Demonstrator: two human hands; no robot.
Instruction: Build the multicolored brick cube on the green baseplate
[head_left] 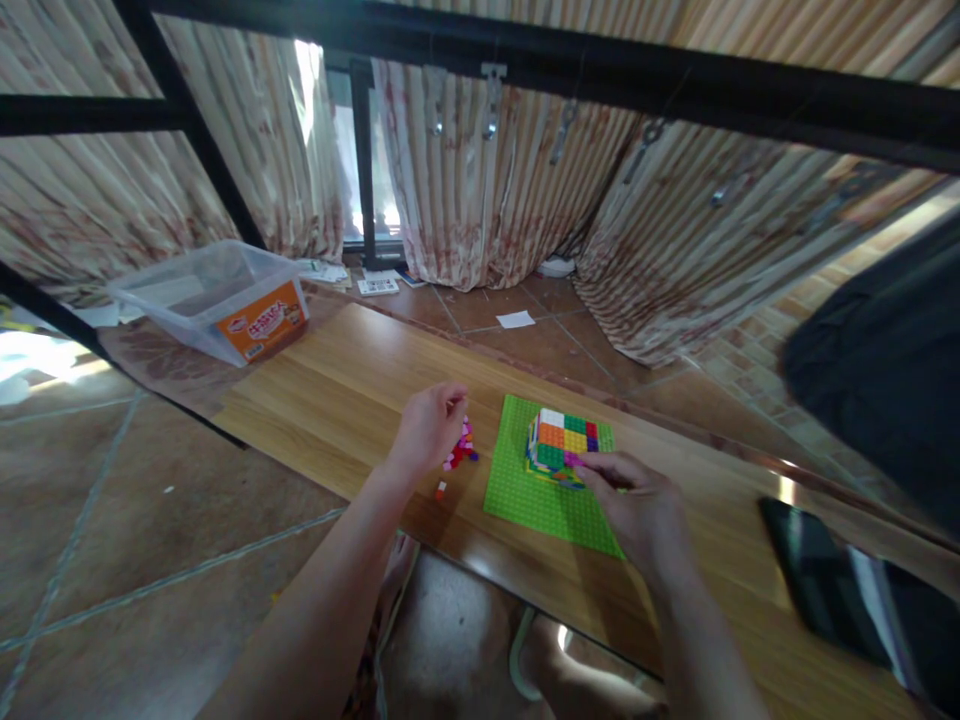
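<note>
A green baseplate (517, 497) lies on the wooden table and carries a block of stacked toy bricks (553, 437) in white, orange, green, yellow and red. At the block's near right corner, my right hand (636, 495) pinches a small magenta brick (572, 459) against the top. My left hand (429, 428) hovers left of the baseplate with its fingers curled together; whatever is between them is hidden. Just beside and under it is a pile of small loose bricks (460, 452), mostly pink and red. An orange and white brick (441, 490) sits apart, closer to the table's front edge.
A clear plastic bin (202, 300) with an orange label stands at the table's far left end. Dark flat objects (817, 575) lie at the right. A black metal bar (525, 55) crosses above, before long curtains (480, 200). Paper (516, 319) lies on the tiled floor.
</note>
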